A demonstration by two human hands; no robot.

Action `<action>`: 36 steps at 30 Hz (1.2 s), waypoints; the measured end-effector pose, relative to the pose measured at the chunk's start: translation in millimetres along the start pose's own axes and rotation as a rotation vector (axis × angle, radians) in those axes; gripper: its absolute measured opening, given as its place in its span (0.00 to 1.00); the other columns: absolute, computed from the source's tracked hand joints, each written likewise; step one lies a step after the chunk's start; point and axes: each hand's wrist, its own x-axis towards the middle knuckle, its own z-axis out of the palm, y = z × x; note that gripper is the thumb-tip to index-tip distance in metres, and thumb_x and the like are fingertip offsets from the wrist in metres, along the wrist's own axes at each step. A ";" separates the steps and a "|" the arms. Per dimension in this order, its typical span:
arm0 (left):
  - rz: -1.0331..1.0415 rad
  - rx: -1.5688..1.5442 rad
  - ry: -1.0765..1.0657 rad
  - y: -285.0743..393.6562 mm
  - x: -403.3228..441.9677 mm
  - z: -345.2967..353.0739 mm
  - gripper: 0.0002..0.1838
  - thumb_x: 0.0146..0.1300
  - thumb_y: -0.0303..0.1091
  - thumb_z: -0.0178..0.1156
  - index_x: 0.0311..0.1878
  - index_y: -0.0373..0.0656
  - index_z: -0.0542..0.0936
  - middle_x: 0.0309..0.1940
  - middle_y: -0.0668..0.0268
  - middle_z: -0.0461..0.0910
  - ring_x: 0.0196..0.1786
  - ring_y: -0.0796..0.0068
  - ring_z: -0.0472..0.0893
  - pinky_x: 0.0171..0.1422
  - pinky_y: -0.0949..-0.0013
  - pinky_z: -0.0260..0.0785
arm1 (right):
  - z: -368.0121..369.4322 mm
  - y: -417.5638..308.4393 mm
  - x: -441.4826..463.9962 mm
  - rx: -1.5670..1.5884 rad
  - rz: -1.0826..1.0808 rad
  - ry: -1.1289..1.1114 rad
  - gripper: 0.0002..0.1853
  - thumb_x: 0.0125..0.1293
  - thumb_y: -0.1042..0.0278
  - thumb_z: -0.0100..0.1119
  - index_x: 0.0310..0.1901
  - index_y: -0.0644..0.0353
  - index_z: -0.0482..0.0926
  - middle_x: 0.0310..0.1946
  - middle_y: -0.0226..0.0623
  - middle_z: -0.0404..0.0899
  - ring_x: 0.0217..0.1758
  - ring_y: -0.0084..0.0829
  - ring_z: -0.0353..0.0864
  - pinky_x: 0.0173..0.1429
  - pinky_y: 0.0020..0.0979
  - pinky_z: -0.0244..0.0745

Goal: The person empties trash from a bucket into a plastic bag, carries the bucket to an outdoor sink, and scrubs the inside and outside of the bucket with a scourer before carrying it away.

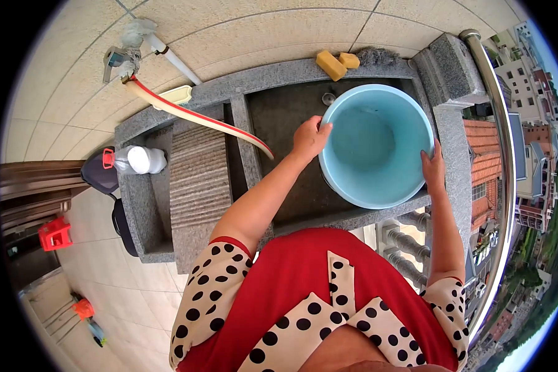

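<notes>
A round light-blue basin (376,146) is in or over the right compartment of a grey stone sink (279,180). My left hand (310,137) is closed on its left rim, the thumb on the inside. At the right rim, my right hand (433,166) grips the basin too, with fingertips over the edge. Only a light-blue surface shows inside the basin. A cream and red hose (198,119) hangs from the wall tap (121,62) into the sink, left of my left hand. Two yellow blocks (332,65) lie on the back ledge.
A ribbed stone washboard (199,177) and a clear bottle (141,160) with a red handle are on the left. A stone post (451,71) and metal railing (505,186) stand at the right. A red stool (55,234) sits on the floor at far left.
</notes>
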 end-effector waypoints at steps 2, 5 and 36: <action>0.035 0.083 0.017 14.3 1.6 -3.4 0.17 0.63 0.38 0.58 0.48 0.35 0.78 0.33 0.63 0.82 0.34 0.75 0.79 0.41 0.70 0.71 | 9.3 25.4 23.0 -0.096 -0.024 -0.037 0.27 0.62 0.65 0.57 0.63 0.59 0.67 0.49 0.58 0.77 0.53 0.53 0.77 0.55 0.43 0.71; 0.000 -0.088 -0.002 11.9 -1.1 5.5 0.17 0.63 0.35 0.57 0.51 0.35 0.76 0.35 0.61 0.81 0.34 0.73 0.79 0.41 0.69 0.71 | 13.0 23.4 57.8 -0.235 0.018 -0.163 0.29 0.61 0.63 0.58 0.64 0.58 0.66 0.50 0.56 0.77 0.54 0.51 0.77 0.58 0.42 0.71; -0.228 -0.802 0.161 18.1 -22.2 -47.1 0.23 0.59 0.27 0.57 0.57 0.29 0.70 0.41 0.62 0.77 0.42 0.75 0.77 0.47 0.73 0.70 | 80.8 34.9 39.7 0.461 0.319 -0.625 0.19 0.68 0.67 0.53 0.59 0.62 0.70 0.46 0.38 0.79 0.47 0.29 0.78 0.52 0.32 0.74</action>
